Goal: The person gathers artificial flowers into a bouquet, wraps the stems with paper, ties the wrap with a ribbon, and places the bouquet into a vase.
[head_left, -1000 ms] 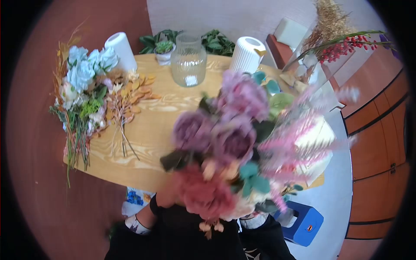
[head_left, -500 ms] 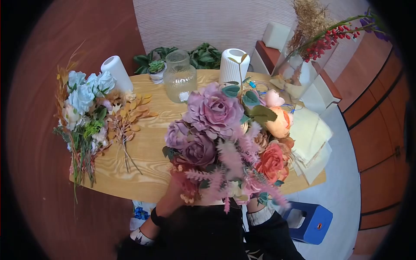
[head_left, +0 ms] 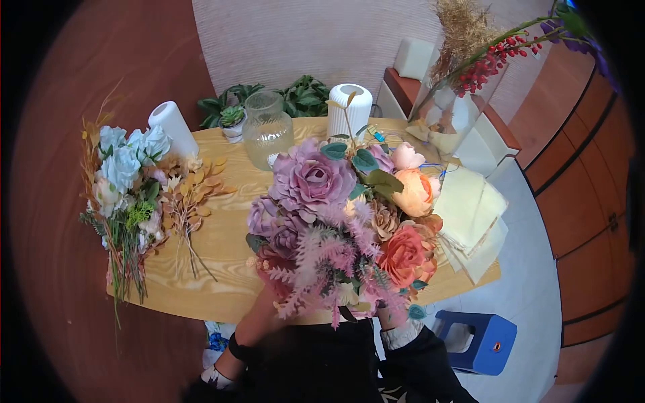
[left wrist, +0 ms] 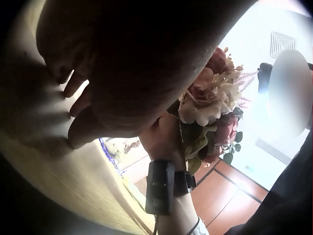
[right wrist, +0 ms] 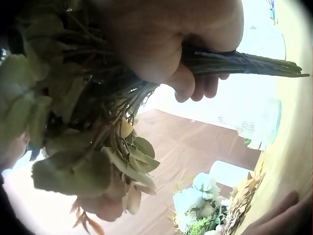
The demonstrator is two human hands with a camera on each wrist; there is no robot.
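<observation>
A big artificial-flower bouquet (head_left: 312, 178) with mauve roses, orange and coral blooms and pink feathery sprays fills the middle of the head view. My right hand (right wrist: 161, 46) grips its bundled green stems (right wrist: 266, 69), which stick out past the fist with a tie around them. From the head camera the blooms cover most of that hand. My left hand (left wrist: 93, 93) is low by the wooden table (head_left: 201, 295), fingers loosely extended and throwing shadows on the surface. Its fingers (right wrist: 279, 215) also show over the tabletop in the right wrist view, holding nothing.
Loose light-blue roses (head_left: 121, 164) and orange-leaved twigs (head_left: 195, 195) lie at left. Behind stand a white vase (head_left: 173, 127), a glass vase (head_left: 269, 134) and a ribbed white vase (head_left: 349, 114). Cream paper sheets (head_left: 474, 208) lie at right, above a blue stool (head_left: 494, 342) on the floor.
The bouquet has turned in my right hand's grip and steadied: its pink sprays swung from the right to the front, and the orange and coral blooms came into view at right.
</observation>
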